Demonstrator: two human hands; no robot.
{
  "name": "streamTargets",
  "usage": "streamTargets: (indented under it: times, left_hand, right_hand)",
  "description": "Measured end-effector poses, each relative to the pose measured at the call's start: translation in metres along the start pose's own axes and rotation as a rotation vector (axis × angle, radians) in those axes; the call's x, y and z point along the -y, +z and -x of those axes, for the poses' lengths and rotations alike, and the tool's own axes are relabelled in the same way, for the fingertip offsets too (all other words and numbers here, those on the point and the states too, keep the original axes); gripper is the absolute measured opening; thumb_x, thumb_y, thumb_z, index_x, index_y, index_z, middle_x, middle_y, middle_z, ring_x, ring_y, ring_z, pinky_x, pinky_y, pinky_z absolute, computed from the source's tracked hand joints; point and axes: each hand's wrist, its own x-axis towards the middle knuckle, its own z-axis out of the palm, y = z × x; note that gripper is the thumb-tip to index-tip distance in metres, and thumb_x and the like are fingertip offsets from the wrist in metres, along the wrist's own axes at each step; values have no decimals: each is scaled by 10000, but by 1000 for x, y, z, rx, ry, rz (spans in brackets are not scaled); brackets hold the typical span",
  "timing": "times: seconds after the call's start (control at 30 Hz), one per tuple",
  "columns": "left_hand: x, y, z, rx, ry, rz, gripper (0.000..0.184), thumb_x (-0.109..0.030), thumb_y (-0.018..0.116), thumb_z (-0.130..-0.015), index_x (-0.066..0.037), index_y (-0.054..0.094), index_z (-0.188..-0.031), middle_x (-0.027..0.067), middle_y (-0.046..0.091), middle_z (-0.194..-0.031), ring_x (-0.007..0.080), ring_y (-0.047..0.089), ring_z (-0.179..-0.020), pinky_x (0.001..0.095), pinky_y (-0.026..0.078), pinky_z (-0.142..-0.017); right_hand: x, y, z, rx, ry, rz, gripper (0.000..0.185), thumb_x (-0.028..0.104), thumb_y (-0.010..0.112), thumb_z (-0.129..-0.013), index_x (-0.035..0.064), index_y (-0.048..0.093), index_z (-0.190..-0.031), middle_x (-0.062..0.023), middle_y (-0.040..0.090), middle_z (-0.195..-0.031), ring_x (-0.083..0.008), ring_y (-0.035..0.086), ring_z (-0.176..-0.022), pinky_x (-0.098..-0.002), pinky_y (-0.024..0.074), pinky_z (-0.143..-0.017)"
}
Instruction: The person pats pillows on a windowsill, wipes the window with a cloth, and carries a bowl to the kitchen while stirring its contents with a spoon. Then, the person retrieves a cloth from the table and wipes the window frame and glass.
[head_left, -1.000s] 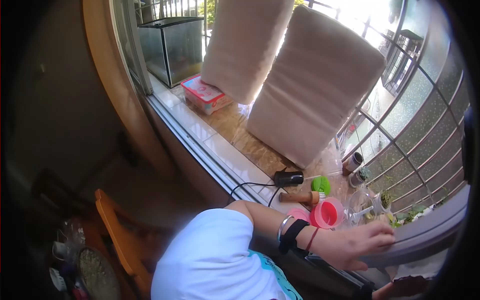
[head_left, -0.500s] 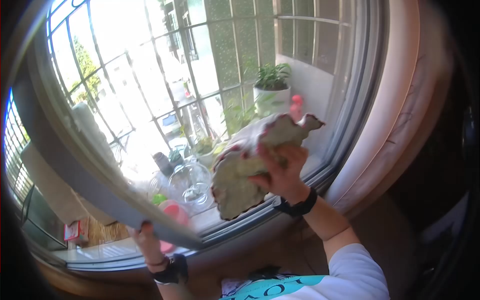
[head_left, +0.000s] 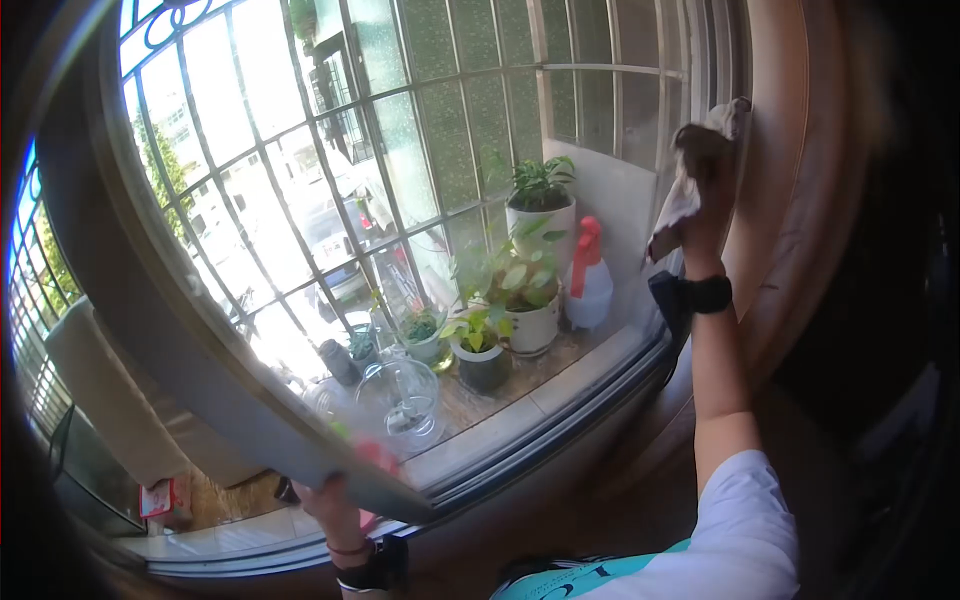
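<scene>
At the right side of the window, my right hand [head_left: 712,205] is closed on a pale cloth [head_left: 678,207] with a dark scalloped edge. The bunched cloth lies against or right beside the upright window frame [head_left: 735,60]; exact contact is hard to make out. Low on the left, my left hand [head_left: 330,503] grips the lower end of the open window sash [head_left: 250,390]. Part of its fingers is hidden behind the sash.
Beyond the sill stand several potted plants [head_left: 530,325], a spray bottle with a red top [head_left: 588,290] and a clear glass bowl [head_left: 398,400]. Metal bars [head_left: 370,98] cross the window outside. A beige cushion-like piece [head_left: 110,390] and a red-and-white box [head_left: 165,500] are at left.
My right hand has carried the cloth up and right, from in front of the plants to the right frame, and the cloth is more bunched. My left hand stays on the sash.
</scene>
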Motion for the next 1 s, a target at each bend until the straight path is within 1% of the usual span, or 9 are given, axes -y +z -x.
streamTargets:
  times: [0.13, 0.27, 0.43, 0.53, 0.6, 0.73, 0.87, 0.93, 1.0]
  left_hand:
    - [-1, 0, -2, 107, -129, 282, 574, -505, 592, -762, 16, 509, -989, 78, 483, -985, 187, 478, -889, 326, 382, -770]
    - [2, 4, -11, 37, 79, 184, 483, -370, 621, -785, 3, 467, -1051, 41, 506, -957, 152, 491, -878, 272, 382, -778]
    - [-8, 2, -8, 140, -21, 392, 321, -158, 583, -773, -3, 464, -1027, 33, 508, -874, 118, 491, -796, 226, 391, -701]
    - [-21, 6, -12, 62, -37, 277, 272, -87, 532, -742, -4, 470, -993, 28, 492, -855, 115, 466, -761, 230, 388, -682]
    - [-10, 11, -14, 0, 78, 226, 247, -77, 515, -731, -6, 477, -965, 25, 480, -838, 110, 445, -739, 229, 386, -669]
    - [-9, 6, -10, 91, 17, 261, 274, -80, 506, -726, -6, 475, -987, 21, 483, -844, 104, 458, -747, 229, 391, -668]
    - [-7, 12, -11, 32, 18, 300, 274, -86, 505, -739, -14, 473, -1002, 13, 486, -836, 101, 466, -739, 228, 395, -663]
    - [-4, 13, -11, 5, 57, 269, 269, -90, 506, -747, -15, 473, -1003, 11, 486, -834, 101, 466, -733, 227, 395, -661]
    - [-6, 12, -10, 16, -9, 363, 273, -86, 501, -756, -17, 471, -1018, 14, 489, -841, 102, 471, -742, 230, 398, -662]
  right_hand:
    - [97, 23, 2, 105, 164, -306, 300, 138, 476, -803, 5, 528, -1066, -176, 558, -816, -367, 545, -736, -426, 447, -653]
    - [266, 16, 31, 387, -460, -373, 413, 119, 537, -704, 69, 555, -1113, -41, 483, -760, -114, 498, -561, -295, 413, -471]
    - [254, 27, 18, 335, -683, -323, 370, 152, 529, -727, 108, 562, -1092, -6, 550, -950, -134, 564, -683, -292, 461, -543]
    - [154, 30, -23, 281, -349, -305, 99, 144, 533, -806, 71, 537, -875, -38, 540, -746, -165, 564, -666, -300, 467, -561]
    - [42, 31, -26, 403, 475, -390, 364, -7, 533, -704, 21, 529, -1067, -159, 569, -902, -317, 557, -832, -356, 464, -723]
    - [-87, 3, -11, 343, 409, -335, 366, -29, 510, -711, 20, 524, -1073, -117, 586, -1007, -223, 553, -982, -297, 419, -859]
    - [-2, 1, -38, 96, -63, 34, 302, 55, 476, -807, 22, 517, -1104, -66, 575, -970, -150, 537, -928, -265, 395, -865]
    - [13, 41, -35, 135, -64, -635, 193, 114, 480, -842, 16, 527, -1001, -33, 548, -881, -125, 521, -817, -303, 451, -756]
    - [109, 61, -33, 680, 183, -647, 176, 97, 473, -828, 40, 534, -983, -74, 563, -786, -195, 572, -691, -324, 464, -659]
